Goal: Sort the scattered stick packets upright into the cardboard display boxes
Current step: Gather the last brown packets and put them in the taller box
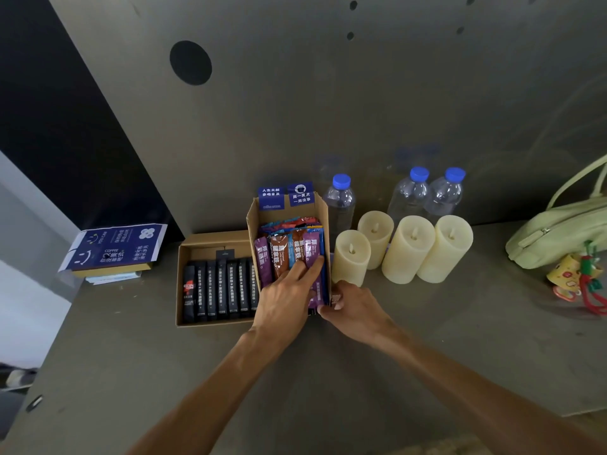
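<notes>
A tall cardboard display box (252, 224) with a blue printed flap stands mid-table, holding several coloured stick packets (281, 254) upright, purple, brown and blue. My left hand (285, 297) lies over the box's front, fingers extended and pressing on the purple and brown packets. My right hand (353, 305) grips the box's front right corner, fingers curled round its edge and a purple packet's lower end. Left of it a low cardboard box (184, 257) holds a row of black stick packets (216, 290).
Several cream pillar candles (407, 249) and three blue-capped water bottles (410, 195) stand right of the tall box. A green bag (558, 231) with a charm lies far right. A blue printed box (115, 247) sits on papers at the left, near the table's edge.
</notes>
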Available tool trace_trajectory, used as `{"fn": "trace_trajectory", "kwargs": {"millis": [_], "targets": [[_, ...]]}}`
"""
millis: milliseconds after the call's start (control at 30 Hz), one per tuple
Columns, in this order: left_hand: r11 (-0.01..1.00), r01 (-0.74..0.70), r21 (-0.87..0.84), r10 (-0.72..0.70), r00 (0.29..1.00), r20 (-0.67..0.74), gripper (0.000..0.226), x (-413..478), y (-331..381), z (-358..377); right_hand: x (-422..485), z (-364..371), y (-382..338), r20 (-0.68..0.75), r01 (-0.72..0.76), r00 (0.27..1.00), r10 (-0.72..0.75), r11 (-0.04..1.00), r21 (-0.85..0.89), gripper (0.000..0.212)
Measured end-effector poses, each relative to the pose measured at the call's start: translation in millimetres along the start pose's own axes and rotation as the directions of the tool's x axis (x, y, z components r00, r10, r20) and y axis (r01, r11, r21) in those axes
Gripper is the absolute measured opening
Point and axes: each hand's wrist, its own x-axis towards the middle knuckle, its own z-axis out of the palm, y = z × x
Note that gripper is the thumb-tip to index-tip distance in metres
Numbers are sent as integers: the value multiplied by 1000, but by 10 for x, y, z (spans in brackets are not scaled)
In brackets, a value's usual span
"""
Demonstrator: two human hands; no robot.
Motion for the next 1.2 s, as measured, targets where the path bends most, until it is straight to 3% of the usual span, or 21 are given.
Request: {"fn": "trace_trajectory", "kwargs": {"millis": [167, 367, 600, 767, 900, 1000, 1100, 1200], "targets": [[999, -12, -51, 10, 999, -35, 71, -32, -3, -47, -121, -166, 118, 75, 3, 997, -8, 998, 60, 36], [989, 32, -142, -38, 998, -43, 60, -110, 20, -127, -128, -195, 561, -104, -5, 995, -13, 985, -172, 21], [966, -47, -254, 11, 990, -142, 20, -366, 272, -4, 32, -123, 594, -5, 46, 999, -52, 914, -403, 39], [956, -52, -290, 42, 998, -41, 25, -554, 436, 186, -78, -247, 777, -26, 44, 998, -62, 896, -441, 22], [963, 7, -270, 41, 984, 171, 29, -597, 654, 311, -311, -479, 1045, 61, 133, 991, -120, 831, -540, 21], [959, 46, -281, 27, 967, 252, 33, -520, 865, 377, -455, -707, 1185, 89, 167, 986, -141, 791, -589, 20], [892, 165, -420, -31, 951, 307, 27, -399, 1052, 375, -498, -967, 1193, 104, 128, 991, -90, 875, -466, 13], [713, 363, -599, -153, 915, 372, 10, -299, 1093, 346, -519, -1298, 1024, 101, 43, 995, -24, 981, -187, 15]]}}
